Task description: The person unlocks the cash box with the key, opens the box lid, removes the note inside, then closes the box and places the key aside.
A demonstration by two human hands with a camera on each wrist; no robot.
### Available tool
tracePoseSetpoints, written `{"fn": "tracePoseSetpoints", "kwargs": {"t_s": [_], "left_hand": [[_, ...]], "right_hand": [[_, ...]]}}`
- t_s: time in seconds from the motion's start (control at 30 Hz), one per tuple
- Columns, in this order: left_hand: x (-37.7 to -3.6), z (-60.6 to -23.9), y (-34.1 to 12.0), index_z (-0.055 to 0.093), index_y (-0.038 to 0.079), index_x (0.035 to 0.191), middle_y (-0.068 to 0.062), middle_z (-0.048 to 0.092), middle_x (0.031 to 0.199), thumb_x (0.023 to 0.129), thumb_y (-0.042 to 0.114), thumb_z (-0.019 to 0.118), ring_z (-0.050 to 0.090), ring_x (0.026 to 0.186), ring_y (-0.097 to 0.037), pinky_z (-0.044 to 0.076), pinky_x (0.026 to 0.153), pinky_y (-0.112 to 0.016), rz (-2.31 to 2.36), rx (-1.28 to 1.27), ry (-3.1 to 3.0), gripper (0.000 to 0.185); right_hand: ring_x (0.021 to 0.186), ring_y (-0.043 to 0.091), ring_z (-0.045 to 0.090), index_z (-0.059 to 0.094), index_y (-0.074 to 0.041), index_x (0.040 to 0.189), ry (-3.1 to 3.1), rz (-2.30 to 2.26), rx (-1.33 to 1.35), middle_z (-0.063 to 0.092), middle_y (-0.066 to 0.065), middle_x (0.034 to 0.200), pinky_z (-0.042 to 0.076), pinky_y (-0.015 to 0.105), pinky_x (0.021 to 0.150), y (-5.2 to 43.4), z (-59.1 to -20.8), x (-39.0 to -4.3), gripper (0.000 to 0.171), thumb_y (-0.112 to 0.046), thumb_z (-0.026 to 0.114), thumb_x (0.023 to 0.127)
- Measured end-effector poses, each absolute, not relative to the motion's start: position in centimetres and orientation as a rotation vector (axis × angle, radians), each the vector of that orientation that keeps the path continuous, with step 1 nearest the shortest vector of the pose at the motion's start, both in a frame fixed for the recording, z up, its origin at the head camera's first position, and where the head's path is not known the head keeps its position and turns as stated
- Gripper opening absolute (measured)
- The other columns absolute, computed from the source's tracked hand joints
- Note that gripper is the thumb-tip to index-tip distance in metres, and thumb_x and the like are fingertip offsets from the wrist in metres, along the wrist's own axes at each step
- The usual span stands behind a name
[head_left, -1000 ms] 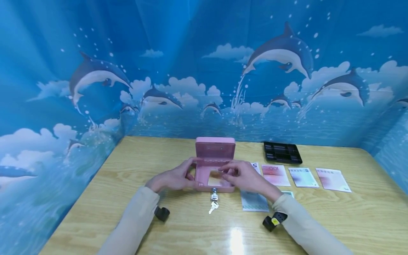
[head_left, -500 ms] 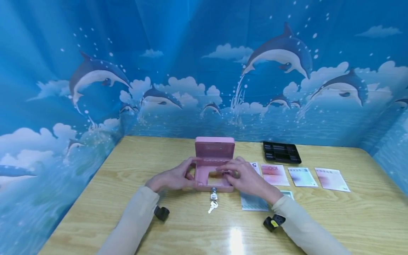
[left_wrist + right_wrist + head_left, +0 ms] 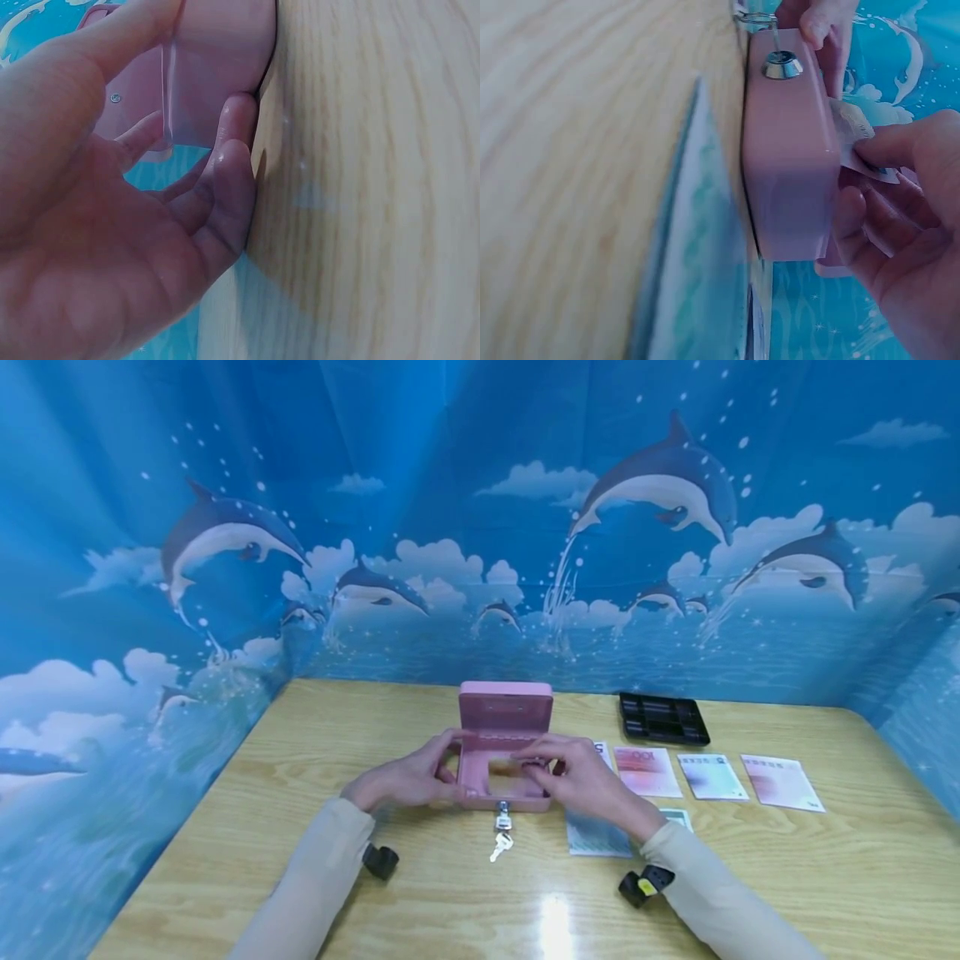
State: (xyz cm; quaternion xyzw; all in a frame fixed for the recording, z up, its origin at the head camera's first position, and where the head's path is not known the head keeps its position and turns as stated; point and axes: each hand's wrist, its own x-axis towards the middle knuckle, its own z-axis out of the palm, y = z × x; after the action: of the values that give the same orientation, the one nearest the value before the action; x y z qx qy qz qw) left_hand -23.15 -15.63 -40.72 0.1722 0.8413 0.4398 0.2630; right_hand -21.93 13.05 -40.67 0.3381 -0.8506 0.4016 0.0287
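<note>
A pink cash box stands on the table with its lid raised. My left hand holds its left side, the thumb at the front corner and a finger reaching to the back; in the left wrist view, other fingers of this hand lie low along the box wall. Over the box's right half, my right hand pinches a yellowish banknote between thumb and fingers. Part of that note shows inside the box in the head view, the rest hidden by the hand. A key sits in the front lock, a second one dangling from it.
Right of the box lie several banknotes, among them a red 100 note, a pale blue one and a pinkish one. A bluish note lies below my right wrist. A black compartment tray is behind them.
My right hand has shifted slightly over the box, its fingers regripping and sliding the banknote a little. The left hand stays on the box's left side.
</note>
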Motion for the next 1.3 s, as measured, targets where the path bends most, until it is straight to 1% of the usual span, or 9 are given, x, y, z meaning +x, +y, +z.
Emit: {"fn": "tracePoseSetpoints", "kwargs": {"t_s": [0.23, 0.47, 0.57, 0.73, 0.8, 0.93, 1.03, 1.2, 1.3], "left_hand": [[-23.3, -40.8, -15.6, 0.026, 0.034, 0.158, -0.009, 0.041, 0.156, 0.088, 0.031, 0.081, 0.058, 0.111, -0.020, 0.055, 0.085, -0.033, 1.185, 0.464, 2.281, 0.089], [-23.1, -40.7, -15.6, 0.027, 0.036, 0.158, -0.008, 0.040, 0.158, 0.087, 0.033, 0.081, 0.058, 0.115, -0.021, 0.056, 0.085, -0.033, 1.181, 0.437, 2.285, 0.089], [-23.0, -40.7, -15.6, 0.028, 0.035, 0.157, -0.008, 0.041, 0.158, 0.087, 0.034, 0.082, 0.058, 0.116, -0.021, 0.055, 0.088, -0.034, 1.181, 0.441, 2.288, 0.089], [-23.1, -40.6, -15.6, 0.028, 0.035, 0.158, -0.007, 0.042, 0.157, 0.086, 0.036, 0.082, 0.059, 0.117, -0.020, 0.053, 0.096, -0.036, 1.171, 0.446, 2.303, 0.090], [-23.1, -40.6, -15.6, 0.028, 0.035, 0.158, -0.006, 0.042, 0.157, 0.086, 0.037, 0.082, 0.059, 0.116, -0.019, 0.053, 0.098, -0.037, 1.168, 0.442, 2.308, 0.090], [-23.1, -40.5, -15.6, 0.027, 0.035, 0.158, -0.007, 0.042, 0.157, 0.085, 0.037, 0.082, 0.059, 0.115, -0.020, 0.053, 0.096, -0.037, 1.172, 0.437, 2.304, 0.092], [-23.1, -40.5, -15.5, 0.026, 0.035, 0.159, -0.007, 0.042, 0.157, 0.085, 0.037, 0.083, 0.059, 0.114, -0.020, 0.054, 0.092, -0.035, 1.173, 0.433, 2.306, 0.093], [-23.2, -40.7, -15.5, 0.025, 0.033, 0.159, -0.007, 0.040, 0.157, 0.086, 0.036, 0.083, 0.059, 0.113, -0.020, 0.055, 0.089, -0.033, 1.181, 0.429, 2.298, 0.093], [-23.2, -40.7, -15.5, 0.025, 0.031, 0.159, -0.007, 0.039, 0.157, 0.086, 0.034, 0.083, 0.059, 0.113, -0.020, 0.054, 0.090, -0.032, 1.186, 0.440, 2.293, 0.093]], "right_hand": [[0.076, 0.006, 0.066, 0.079, -0.018, 0.113, -2.579, 1.309, 0.955, 0.076, -0.002, 0.106, 0.058, 0.024, 0.064, 13.4, -40.0, -21.8, 0.026, -0.003, 0.070, 0.094], [0.073, 0.006, 0.063, 0.079, -0.021, 0.113, -2.539, 1.333, 0.884, 0.075, -0.005, 0.099, 0.057, 0.025, 0.061, 13.7, -39.7, -21.6, 0.028, -0.003, 0.071, 0.093], [0.071, 0.007, 0.062, 0.079, -0.021, 0.113, -2.506, 1.347, 0.864, 0.075, -0.004, 0.098, 0.056, 0.025, 0.060, 13.8, -39.4, -21.5, 0.028, -0.002, 0.071, 0.094], [0.071, 0.008, 0.062, 0.079, -0.019, 0.114, -2.488, 1.349, 0.857, 0.074, -0.003, 0.097, 0.055, 0.024, 0.061, 14.2, -38.7, -21.2, 0.026, -0.003, 0.071, 0.094], [0.069, 0.007, 0.060, 0.079, -0.021, 0.114, -2.495, 1.340, 0.853, 0.074, -0.005, 0.097, 0.053, 0.023, 0.059, 14.5, -38.4, -20.9, 0.026, -0.005, 0.070, 0.095], [0.063, 0.008, 0.053, 0.079, -0.024, 0.115, -2.501, 1.298, 0.842, 0.073, -0.009, 0.097, 0.045, 0.025, 0.052, 15.4, -37.9, -20.5, 0.027, -0.006, 0.069, 0.097], [0.060, 0.008, 0.049, 0.078, -0.025, 0.114, -2.527, 1.272, 0.808, 0.072, -0.010, 0.096, 0.042, 0.025, 0.050, 16.1, -37.8, -20.0, 0.027, -0.006, 0.069, 0.097], [0.058, 0.008, 0.048, 0.078, -0.027, 0.112, -2.599, 1.256, 0.742, 0.071, -0.010, 0.097, 0.041, 0.023, 0.050, 17.6, -37.8, -19.4, 0.027, -0.006, 0.069, 0.096], [0.058, 0.009, 0.048, 0.078, -0.026, 0.111, -2.619, 1.243, 0.719, 0.072, -0.008, 0.097, 0.041, 0.023, 0.050, 18.5, -37.9, -19.2, 0.028, -0.004, 0.069, 0.096]]}}
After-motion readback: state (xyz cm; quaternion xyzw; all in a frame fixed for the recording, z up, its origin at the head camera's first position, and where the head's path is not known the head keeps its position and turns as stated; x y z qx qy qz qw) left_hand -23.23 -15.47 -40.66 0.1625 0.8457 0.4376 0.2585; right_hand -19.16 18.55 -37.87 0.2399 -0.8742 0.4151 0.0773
